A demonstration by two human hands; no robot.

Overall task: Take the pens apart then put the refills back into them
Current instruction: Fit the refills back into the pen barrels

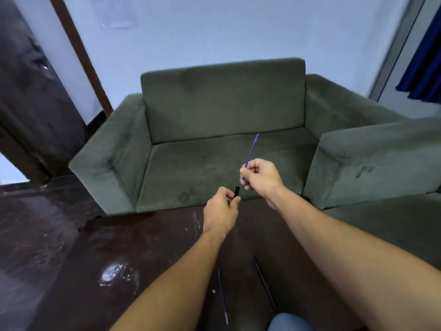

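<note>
Holding pen parts above a dark table.
Left hand grips a black barrel; right hand pinches a blue refill.

The refill sticking up from the right hand is showing violet-blue, and the pen barrel in the left hand is showing black. On the dark brown table, which is wearing pale scratches and a whitish smudge, a second blue refill and a black pen body are lying. Behind, the sofa is looking dull grey-green against a pale blue-white wall, with a deep blue curtain hanging at the right.
</note>
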